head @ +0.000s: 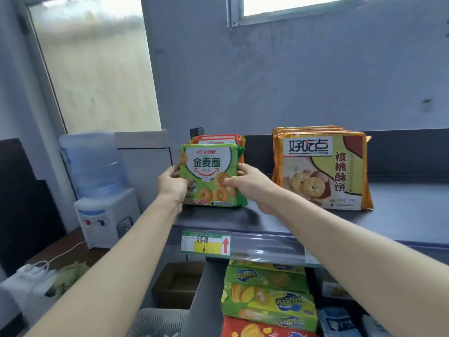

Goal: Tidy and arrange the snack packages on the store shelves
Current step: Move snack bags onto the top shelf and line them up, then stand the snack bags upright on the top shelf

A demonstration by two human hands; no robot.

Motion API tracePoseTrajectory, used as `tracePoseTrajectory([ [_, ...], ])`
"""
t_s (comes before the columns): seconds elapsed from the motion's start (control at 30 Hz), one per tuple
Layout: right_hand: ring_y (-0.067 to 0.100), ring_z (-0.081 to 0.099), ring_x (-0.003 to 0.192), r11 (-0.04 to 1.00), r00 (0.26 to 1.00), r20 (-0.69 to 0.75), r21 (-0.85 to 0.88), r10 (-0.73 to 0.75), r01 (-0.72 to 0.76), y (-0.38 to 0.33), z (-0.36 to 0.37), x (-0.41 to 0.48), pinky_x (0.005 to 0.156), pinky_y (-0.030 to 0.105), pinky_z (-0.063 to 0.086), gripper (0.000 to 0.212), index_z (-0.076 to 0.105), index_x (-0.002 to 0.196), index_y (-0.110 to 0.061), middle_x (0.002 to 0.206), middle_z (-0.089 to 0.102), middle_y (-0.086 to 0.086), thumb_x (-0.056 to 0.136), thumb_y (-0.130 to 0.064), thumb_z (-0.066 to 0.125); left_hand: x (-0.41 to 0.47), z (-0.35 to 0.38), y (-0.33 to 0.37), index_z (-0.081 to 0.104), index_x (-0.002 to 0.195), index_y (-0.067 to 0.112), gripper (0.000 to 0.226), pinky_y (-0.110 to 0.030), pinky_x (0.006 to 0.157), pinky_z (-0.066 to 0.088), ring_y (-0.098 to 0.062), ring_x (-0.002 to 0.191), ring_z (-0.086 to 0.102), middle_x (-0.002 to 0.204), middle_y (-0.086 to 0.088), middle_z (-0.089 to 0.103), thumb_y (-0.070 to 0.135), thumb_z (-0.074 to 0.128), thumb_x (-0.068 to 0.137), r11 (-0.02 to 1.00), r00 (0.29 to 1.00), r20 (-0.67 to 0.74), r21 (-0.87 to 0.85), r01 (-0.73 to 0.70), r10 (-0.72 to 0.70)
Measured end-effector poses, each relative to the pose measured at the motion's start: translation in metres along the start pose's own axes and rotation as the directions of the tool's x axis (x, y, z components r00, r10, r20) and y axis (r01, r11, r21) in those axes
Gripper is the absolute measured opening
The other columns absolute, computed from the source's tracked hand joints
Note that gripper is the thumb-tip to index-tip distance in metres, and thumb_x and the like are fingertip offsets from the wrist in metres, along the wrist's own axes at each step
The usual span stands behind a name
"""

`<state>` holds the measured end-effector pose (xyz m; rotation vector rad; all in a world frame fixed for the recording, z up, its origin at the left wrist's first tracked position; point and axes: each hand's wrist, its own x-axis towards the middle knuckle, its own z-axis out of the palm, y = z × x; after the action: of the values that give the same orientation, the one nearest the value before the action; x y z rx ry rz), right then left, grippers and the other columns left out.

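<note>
A green biscuit package (pixel 211 166) with ring cookies on its front stands upright on the top shelf (pixel 401 215), near the shelf's left end. My left hand (pixel 173 184) grips its left edge and my right hand (pixel 245 182) grips its right edge, thumb on the front. Right behind it stand several orange-red packages (pixel 218 138) in a row. Further right on the same shelf a row of orange walnut-biscuit packages (pixel 323 166) stands upright.
A price tag (pixel 206 243) with a red arrow sits on the shelf's front rail. Below are green and yellow snack boxes (pixel 267 297) and a red box (pixel 255 329). A water dispenser (pixel 104 190) stands left of the shelf, a cardboard box (pixel 177 283) below.
</note>
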<state>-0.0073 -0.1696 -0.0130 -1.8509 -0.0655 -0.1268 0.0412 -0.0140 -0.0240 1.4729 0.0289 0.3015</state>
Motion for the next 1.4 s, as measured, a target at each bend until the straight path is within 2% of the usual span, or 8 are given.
tracePoseTrajectory([
  [0.13, 0.019, 0.060, 0.110, 1.000, 0.999, -0.034, -0.003, 0.023, -0.023, 0.004, 0.004, 0.011, 0.098, 0.041, 0.049, 0.060, 0.034, 0.143, -0.018, 0.126, 0.057, 0.001, 0.090, -0.009, 0.058, 0.017, 0.002, -0.006, 0.050, 0.130, 0.009, 0.056, -0.019, 0.043, 0.048, -0.011, 0.070, 0.056, 0.091, -0.003, 0.060, -0.021, 0.049, 0.082, 1.000, 0.999, 0.035, 0.010, -0.003, 0.002],
  [0.3, 0.020, 0.058, 0.114, 1.000, 0.998, -0.056, -0.014, 0.024, -0.025, 0.009, 0.008, 0.019, 0.100, 0.042, 0.048, 0.068, 0.027, 0.148, -0.021, 0.133, 0.054, 0.001, 0.089, -0.009, 0.059, 0.028, 0.008, -0.010, 0.048, 0.132, 0.008, 0.054, -0.019, 0.051, 0.042, -0.020, 0.087, 0.056, 0.103, -0.006, 0.057, -0.018, 0.051, 0.085, 0.998, 0.999, 0.036, 0.057, -0.039, 0.037],
  [0.53, 0.012, 0.053, 0.107, 0.986, 0.976, -0.174, -0.127, -0.128, 0.107, 0.004, 0.004, -0.003, 0.087, 0.023, 0.046, 0.051, 0.038, 0.139, -0.016, 0.122, 0.052, -0.009, 0.092, -0.008, 0.054, 0.024, 0.002, -0.007, 0.036, 0.141, 0.006, 0.065, -0.030, 0.085, 0.043, -0.025, 0.110, 0.051, 0.135, -0.015, 0.046, 0.000, 0.065, 0.084, 0.971, 0.995, -0.064, 0.229, -0.065, 0.082],
  [0.67, 0.010, 0.043, 0.124, 0.945, 0.940, -0.200, -0.235, -0.277, 0.228, -0.008, -0.007, -0.028, 0.091, 0.011, 0.032, 0.052, 0.035, 0.144, -0.014, 0.141, 0.046, 0.000, 0.094, -0.014, 0.052, -0.005, 0.002, 0.008, 0.046, 0.131, 0.008, 0.048, -0.031, 0.087, 0.049, -0.021, 0.107, 0.052, 0.125, -0.009, 0.050, 0.010, 0.064, 0.086, 0.934, 0.969, -0.099, 0.303, -0.188, 0.227],
  [0.77, 0.001, 0.044, 0.113, 0.916, 0.921, -0.160, -0.255, -0.356, 0.310, -0.013, -0.021, -0.056, 0.078, -0.002, 0.033, 0.048, 0.042, 0.140, -0.016, 0.137, 0.051, -0.003, 0.094, -0.016, 0.054, -0.050, 0.015, 0.025, 0.053, 0.122, 0.007, 0.037, -0.025, 0.079, 0.050, -0.015, 0.096, 0.053, 0.107, -0.003, 0.053, 0.011, 0.064, 0.087, 0.891, 0.937, -0.013, 0.314, -0.328, 0.349],
  [0.9, 0.010, 0.047, 0.127, 0.894, 0.906, -0.135, -0.270, -0.402, 0.357, -0.003, -0.054, -0.108, 0.106, 0.022, 0.035, 0.047, 0.048, 0.136, -0.015, 0.137, 0.053, -0.001, 0.091, -0.020, 0.059, -0.123, 0.042, 0.035, 0.058, 0.110, 0.012, 0.026, -0.023, 0.080, 0.049, -0.008, 0.088, 0.056, 0.098, 0.004, 0.059, 0.012, 0.066, 0.086, 0.848, 0.896, 0.163, 0.288, -0.444, 0.413],
  [1.0, 0.011, 0.055, 0.119, 0.895, 0.900, -0.150, -0.262, -0.409, 0.362, 0.014, -0.094, -0.156, 0.107, 0.030, 0.040, 0.041, 0.056, 0.128, -0.012, 0.127, 0.061, 0.000, 0.089, -0.019, 0.063, -0.182, 0.071, 0.036, 0.058, 0.102, 0.017, 0.022, -0.015, 0.077, 0.050, -0.002, 0.082, 0.059, 0.092, 0.010, 0.061, 0.011, 0.068, 0.084, 0.847, 0.861, 0.286, 0.219, -0.485, 0.420],
  [1.4, -0.001, 0.062, 0.100, 0.930, 0.917, -0.348, -0.361, -0.197, 0.063, 0.104, -0.271, -0.342, 0.091, 0.009, 0.045, 0.026, 0.065, 0.116, -0.015, 0.107, 0.068, -0.007, 0.091, -0.018, 0.060, -0.371, 0.211, -0.017, 0.064, 0.102, 0.023, 0.019, -0.007, 0.072, 0.048, 0.002, 0.079, 0.062, 0.097, 0.008, 0.067, 0.016, 0.067, 0.085, 0.907, 0.694, 0.700, 0.166, -0.386, 0.167],
])
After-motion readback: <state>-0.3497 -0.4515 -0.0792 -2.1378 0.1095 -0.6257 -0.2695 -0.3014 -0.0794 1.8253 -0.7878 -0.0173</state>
